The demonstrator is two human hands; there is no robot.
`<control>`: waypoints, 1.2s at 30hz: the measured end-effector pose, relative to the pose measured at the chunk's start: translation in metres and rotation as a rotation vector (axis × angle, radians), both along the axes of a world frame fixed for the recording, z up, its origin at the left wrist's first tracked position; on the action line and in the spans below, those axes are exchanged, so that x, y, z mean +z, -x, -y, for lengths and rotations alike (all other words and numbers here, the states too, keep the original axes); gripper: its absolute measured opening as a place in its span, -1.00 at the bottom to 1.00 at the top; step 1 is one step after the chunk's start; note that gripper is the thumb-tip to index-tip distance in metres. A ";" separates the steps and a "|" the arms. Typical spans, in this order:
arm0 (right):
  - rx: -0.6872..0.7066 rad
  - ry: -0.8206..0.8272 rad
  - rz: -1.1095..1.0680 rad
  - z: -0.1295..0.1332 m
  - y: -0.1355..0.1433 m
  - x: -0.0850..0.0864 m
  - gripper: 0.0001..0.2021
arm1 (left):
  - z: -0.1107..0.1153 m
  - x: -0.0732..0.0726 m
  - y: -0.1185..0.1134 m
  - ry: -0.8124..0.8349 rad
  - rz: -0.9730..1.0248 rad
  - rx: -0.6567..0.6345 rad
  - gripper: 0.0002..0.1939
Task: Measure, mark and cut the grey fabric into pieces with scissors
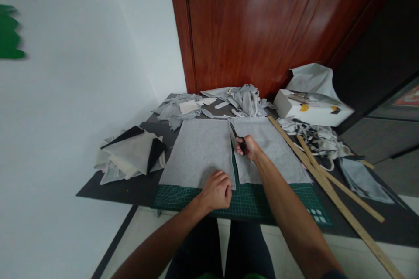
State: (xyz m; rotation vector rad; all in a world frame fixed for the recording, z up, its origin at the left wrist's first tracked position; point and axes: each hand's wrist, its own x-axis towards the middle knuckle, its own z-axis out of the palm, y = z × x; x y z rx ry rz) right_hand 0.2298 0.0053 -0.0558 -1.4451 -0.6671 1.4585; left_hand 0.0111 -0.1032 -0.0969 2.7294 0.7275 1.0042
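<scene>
My right hand (pixel 248 147) is closed around the black handles of a pair of scissors (pixel 234 130). The blades point up and to the left, at the far end of a slit between two pieces of light grey fabric. My left hand (pixel 216 189) rests as a fist on the near edge of the left fabric piece (pixel 196 150); nothing shows in it. The right fabric piece (pixel 276 152) lies partly under my right forearm. Through the slit and along the near side shows a green cutting mat (pixel 248 200).
Folded cloth (pixel 131 152) lies at the left, grey scraps (pixel 244 98) at the back. Two crossed wooden rulers (pixel 321 170) run along the right, one past the table's edge. Beyond them are tangled strips (pixel 314 137) and a white box (pixel 310 109). A wooden door (pixel 255 30) stands behind.
</scene>
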 end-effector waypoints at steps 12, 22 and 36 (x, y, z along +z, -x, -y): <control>-0.089 -0.015 0.051 0.059 -0.021 -0.006 -0.80 | -0.042 0.042 -0.008 0.254 -0.374 0.746 -0.50; -0.129 -0.078 0.022 0.077 -0.032 -0.025 -0.82 | -0.058 0.004 -0.021 0.451 -0.494 0.786 -0.09; -0.105 -0.200 -0.033 0.083 -0.038 -0.029 -0.88 | -0.072 0.006 0.007 0.353 -0.638 0.513 -0.13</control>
